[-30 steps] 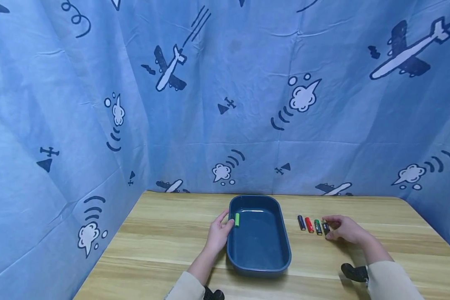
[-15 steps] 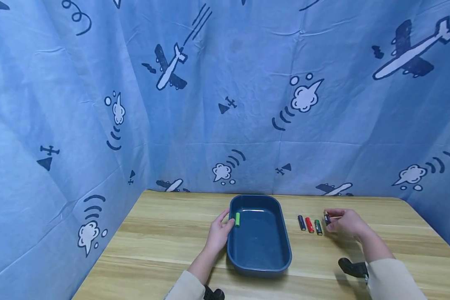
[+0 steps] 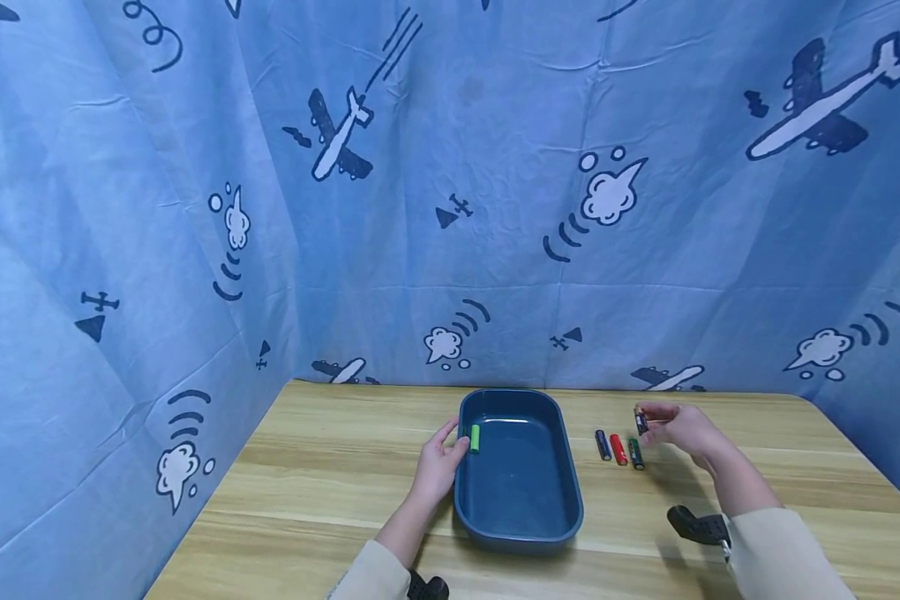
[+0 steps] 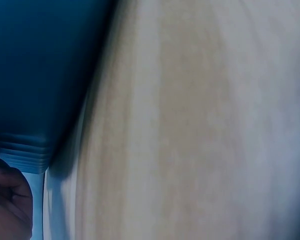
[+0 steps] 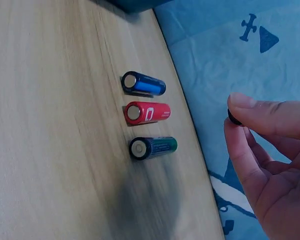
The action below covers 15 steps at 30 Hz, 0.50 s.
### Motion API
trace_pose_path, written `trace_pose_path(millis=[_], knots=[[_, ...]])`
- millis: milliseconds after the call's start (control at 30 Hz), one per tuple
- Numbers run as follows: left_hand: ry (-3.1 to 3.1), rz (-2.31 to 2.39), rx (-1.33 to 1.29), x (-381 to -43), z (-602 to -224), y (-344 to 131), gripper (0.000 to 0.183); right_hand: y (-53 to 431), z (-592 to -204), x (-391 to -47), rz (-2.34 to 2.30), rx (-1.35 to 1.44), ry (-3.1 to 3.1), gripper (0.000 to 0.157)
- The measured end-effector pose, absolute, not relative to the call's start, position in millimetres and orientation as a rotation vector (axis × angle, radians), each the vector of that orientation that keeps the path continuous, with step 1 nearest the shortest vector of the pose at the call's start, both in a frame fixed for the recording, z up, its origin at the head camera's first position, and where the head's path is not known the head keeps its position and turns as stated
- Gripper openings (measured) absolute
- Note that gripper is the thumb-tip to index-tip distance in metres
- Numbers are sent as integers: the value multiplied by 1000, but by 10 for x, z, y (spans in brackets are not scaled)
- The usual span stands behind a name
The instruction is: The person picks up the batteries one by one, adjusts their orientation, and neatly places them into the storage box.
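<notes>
My right hand (image 3: pixel 678 429) pinches a dark battery (image 3: pixel 641 421) between thumb and fingers, lifted above the table. Only its dark end shows in the right wrist view. Below it lie three batteries side by side: a dark blue one (image 5: pixel 144 83), a red one (image 5: pixel 148 113) and a green-and-black one (image 5: pixel 153 148). My left hand (image 3: pixel 438 467) grips the left rim of a dark blue plastic tub (image 3: pixel 521 542), thumb over the edge and fingers outside. Inside the tub, near that thumb, a bright green battery (image 3: pixel 475 439) stays by the left wall.
The tub and batteries are on a light wood-grain table (image 3: pixel 330 483). A blue curtain (image 3: pixel 495 208) printed with planes hangs behind it and along the sides. Black curved pieces (image 3: pixel 697 525) stick out from the wrists near the sleeves.
My right hand has picked the rightmost dark battery up off the table and carried it up and slightly left, above the green-and-black one. The left hand and tub have stayed put.
</notes>
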<state>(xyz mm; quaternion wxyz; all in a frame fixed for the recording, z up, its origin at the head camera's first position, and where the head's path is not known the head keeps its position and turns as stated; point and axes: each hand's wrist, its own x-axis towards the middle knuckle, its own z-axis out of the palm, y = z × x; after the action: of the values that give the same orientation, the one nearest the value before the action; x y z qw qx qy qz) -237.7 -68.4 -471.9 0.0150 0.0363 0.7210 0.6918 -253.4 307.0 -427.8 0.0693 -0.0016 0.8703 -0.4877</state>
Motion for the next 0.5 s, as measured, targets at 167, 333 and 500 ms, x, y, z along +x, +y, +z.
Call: trace_pose_path(millis=[167, 333, 500], knots=[[2287, 2123, 93, -2461, -4858, -681, 48, 3047, -4259, -2540, -1481, -11, 2618, 67], [2284, 2126, 90, -2487, -4889, -676, 47, 3031, -4253, -2546, -1486, -13, 2614, 67], [2290, 2118, 91, -2462, -4868, -679, 46, 3006, -4241, -2534, -1492, -16, 2590, 67]])
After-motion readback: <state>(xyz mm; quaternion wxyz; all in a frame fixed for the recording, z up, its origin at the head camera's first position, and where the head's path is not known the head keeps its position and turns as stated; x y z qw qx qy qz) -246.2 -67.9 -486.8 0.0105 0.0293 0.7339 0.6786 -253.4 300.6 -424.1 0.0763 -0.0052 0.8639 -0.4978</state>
